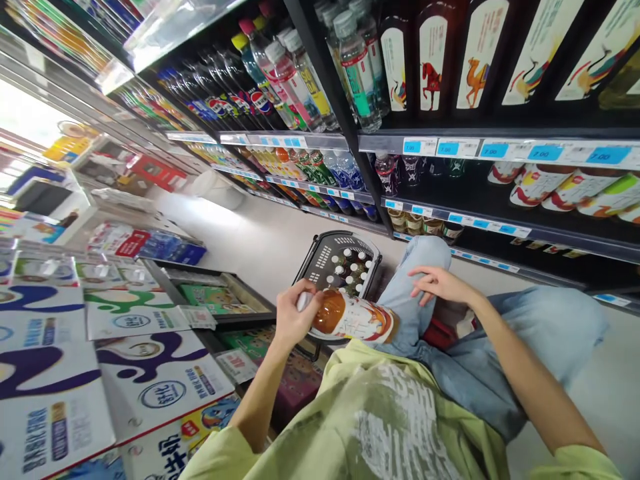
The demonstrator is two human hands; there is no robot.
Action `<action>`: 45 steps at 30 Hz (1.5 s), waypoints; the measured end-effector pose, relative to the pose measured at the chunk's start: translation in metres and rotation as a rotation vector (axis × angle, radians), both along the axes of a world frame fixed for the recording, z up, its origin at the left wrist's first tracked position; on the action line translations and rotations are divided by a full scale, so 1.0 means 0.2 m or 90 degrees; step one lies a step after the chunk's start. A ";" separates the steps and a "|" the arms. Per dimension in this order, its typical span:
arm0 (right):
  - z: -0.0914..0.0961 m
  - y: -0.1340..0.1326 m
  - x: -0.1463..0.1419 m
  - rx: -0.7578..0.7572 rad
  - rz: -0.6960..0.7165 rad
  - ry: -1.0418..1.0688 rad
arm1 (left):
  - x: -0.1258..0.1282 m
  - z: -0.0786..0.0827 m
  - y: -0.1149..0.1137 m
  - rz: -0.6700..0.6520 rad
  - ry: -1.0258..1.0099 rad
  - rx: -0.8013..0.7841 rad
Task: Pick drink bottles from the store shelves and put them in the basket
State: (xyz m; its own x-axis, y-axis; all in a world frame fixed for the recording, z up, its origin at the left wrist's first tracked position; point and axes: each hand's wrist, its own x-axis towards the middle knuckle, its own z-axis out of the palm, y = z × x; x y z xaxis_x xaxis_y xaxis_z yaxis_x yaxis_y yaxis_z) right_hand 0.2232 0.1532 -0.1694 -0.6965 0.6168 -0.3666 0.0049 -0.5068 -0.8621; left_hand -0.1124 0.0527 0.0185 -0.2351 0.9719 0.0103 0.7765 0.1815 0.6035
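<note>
My left hand (295, 313) grips a large plastic bottle of amber drink (367, 319) near its white cap. The bottle lies tilted on its side over my thigh, its white label with orange-red artwork facing up. Just beyond it stands a dark grey shopping basket (320, 262) holding several bottles with white caps (350, 267). My right hand (437, 285) hovers above my bent leg in light blue jeans, with fingers loosely stretched and nothing in them. Something dark red (439, 327) shows partly between my legs.
Drink shelves with price tags (505, 150) run along the right, bearing tall bottles (433, 60) and, lower down, labelled bottles lying flat (540, 185). Stacked milk cartons (155, 373) close in on the left. The pale aisle floor (250, 240) stretches ahead towards a red crate (157, 173).
</note>
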 end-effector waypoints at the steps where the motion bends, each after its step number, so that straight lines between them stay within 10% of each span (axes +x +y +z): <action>1: 0.00 0.00 0.00 -0.001 0.001 -0.004 | -0.03 0.00 0.00 0.011 0.028 0.005; 6: -0.01 -0.01 0.00 -0.014 -0.001 -0.020 | -0.17 -0.15 -0.03 0.053 0.190 -0.023; 16: 0.00 -0.02 0.01 -0.021 -0.046 -0.064 | -0.65 -0.84 -0.09 0.091 0.322 -0.256; 22: 0.01 -0.02 0.00 -0.017 -0.057 -0.088 | -0.72 -1.10 -0.23 0.081 0.322 -0.355; 45: 0.03 -0.01 -0.04 -0.012 -0.111 -0.120 | -0.75 -1.39 -0.24 -0.080 0.343 -0.436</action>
State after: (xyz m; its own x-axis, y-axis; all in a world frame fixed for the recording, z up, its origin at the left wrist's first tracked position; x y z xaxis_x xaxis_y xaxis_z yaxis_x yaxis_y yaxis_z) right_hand 0.2144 0.1521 -0.1632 -0.4981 0.7139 -0.4922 0.0753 -0.5298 -0.8448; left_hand -0.2631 0.0048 -0.2597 -0.2573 0.8230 -0.5064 0.9627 0.2638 -0.0605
